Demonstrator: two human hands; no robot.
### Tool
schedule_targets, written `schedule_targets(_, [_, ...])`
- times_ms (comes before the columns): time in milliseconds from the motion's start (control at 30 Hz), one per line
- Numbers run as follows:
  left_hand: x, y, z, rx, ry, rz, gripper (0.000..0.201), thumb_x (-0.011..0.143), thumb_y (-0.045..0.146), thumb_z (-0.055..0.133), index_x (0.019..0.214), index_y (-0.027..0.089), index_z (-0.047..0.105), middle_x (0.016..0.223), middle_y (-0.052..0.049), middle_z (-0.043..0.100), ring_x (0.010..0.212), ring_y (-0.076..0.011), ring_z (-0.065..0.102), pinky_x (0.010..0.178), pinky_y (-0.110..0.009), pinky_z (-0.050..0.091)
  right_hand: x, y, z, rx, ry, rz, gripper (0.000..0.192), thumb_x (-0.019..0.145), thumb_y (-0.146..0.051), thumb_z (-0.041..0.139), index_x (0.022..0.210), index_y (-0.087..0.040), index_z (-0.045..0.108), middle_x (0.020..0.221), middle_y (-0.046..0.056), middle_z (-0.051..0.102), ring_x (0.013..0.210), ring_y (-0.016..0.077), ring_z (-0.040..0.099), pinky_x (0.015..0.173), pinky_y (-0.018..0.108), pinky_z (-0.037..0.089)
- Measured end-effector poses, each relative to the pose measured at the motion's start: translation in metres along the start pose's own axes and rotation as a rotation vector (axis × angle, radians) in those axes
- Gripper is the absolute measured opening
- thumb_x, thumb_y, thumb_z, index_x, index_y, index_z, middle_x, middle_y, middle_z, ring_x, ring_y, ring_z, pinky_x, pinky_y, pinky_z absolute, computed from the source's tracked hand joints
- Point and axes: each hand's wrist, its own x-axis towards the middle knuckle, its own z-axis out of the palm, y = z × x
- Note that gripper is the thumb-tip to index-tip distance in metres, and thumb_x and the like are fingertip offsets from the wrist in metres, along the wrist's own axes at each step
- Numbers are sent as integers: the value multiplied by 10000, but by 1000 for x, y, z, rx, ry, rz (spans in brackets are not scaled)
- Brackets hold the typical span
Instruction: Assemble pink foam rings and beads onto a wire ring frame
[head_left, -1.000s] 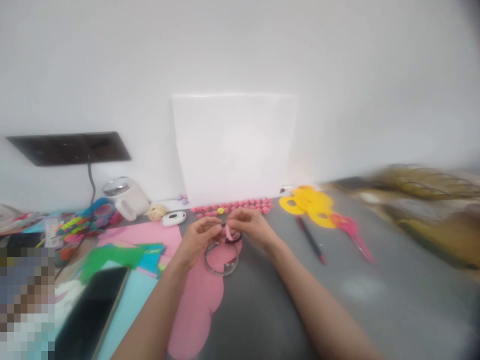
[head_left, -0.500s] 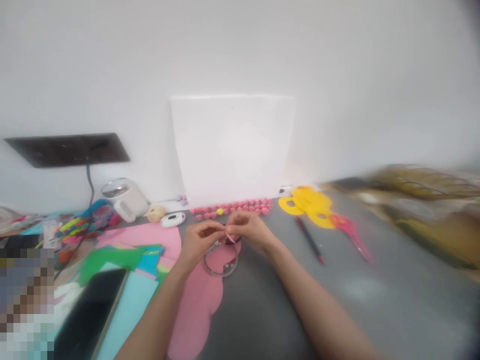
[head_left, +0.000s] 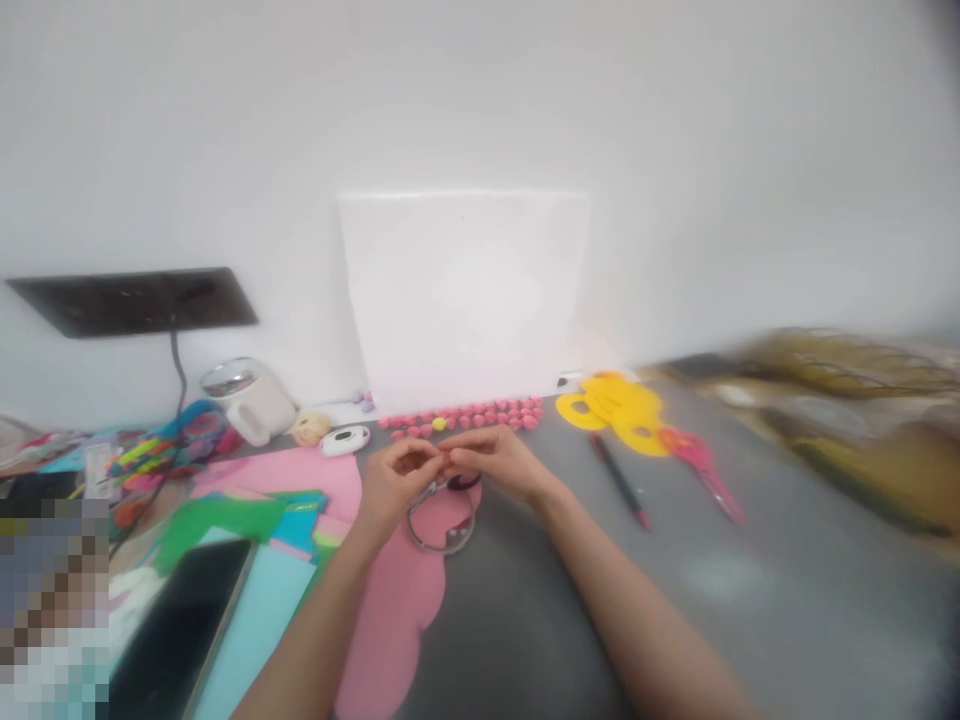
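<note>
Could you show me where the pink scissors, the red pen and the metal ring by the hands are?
scissors (head_left: pixel 701 462): head view, on the pink handles near the yellow cutouts.
pen (head_left: pixel 621 480): head view, on the middle of its barrel.
metal ring (head_left: pixel 442 545): head view, on its near rim, over the pink sheet.

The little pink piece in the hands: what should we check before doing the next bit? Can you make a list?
1. Both hands on it: left hand and right hand meet fingertip to fingertip. Ok.
2. Little pink piece seen clearly: mostly hidden, blurred. Cannot tell.
3. Metal ring close by: lies on the pink sheet under the hands. Ok.
4. Scissors away from fingers: off to the right. Ok.
5. Pen not underfoot: lies apart, right of the hands. Ok.
</note>
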Motion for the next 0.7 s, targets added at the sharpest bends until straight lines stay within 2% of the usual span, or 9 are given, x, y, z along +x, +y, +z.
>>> schedule_targets(167, [-2, 4, 2, 6, 21, 1, 158, 632, 298, 716, 684, 177, 630, 649, -17, 639, 597, -154, 594, 601, -261, 474, 1, 2, 0, -10, 26, -27, 344, 696, -394, 692, 952, -164, 696, 818, 59, 721, 770, 185, 689, 782, 336, 535])
schedule_targets(333, [-3, 4, 4, 21, -2, 17, 156, 659, 324, 697, 703, 188, 636, 657, -9, 646, 575, -149, 593, 592, -258, 469, 4, 4, 1, 15, 79, -57, 262, 697, -389, 693, 814, -155, 693, 741, 31, 707, 663, 155, 682, 705, 309, 550])
schedule_targets(500, [-3, 5, 5, 38, 15, 23, 158, 669, 330, 692, 696, 190, 623, 658, -6, 641, 583, -151, 599, 594, -255, 470, 2, 3, -1, -25, 33, -66, 278, 707, -379, 687, 874, -158, 692, 729, 36, 705, 692, 155, 675, 705, 294, 539])
schedule_targets(700, [-6, 6, 6, 78, -34, 47, 125, 697, 317, 675, 702, 199, 631, 700, -20, 646, 629, -167, 609, 647, -274, 479, 3, 2, 1, -22, 52, -89, 247, 708, -380, 682, 807, -154, 679, 689, 21, 684, 627, 137, 657, 647, 271, 529])
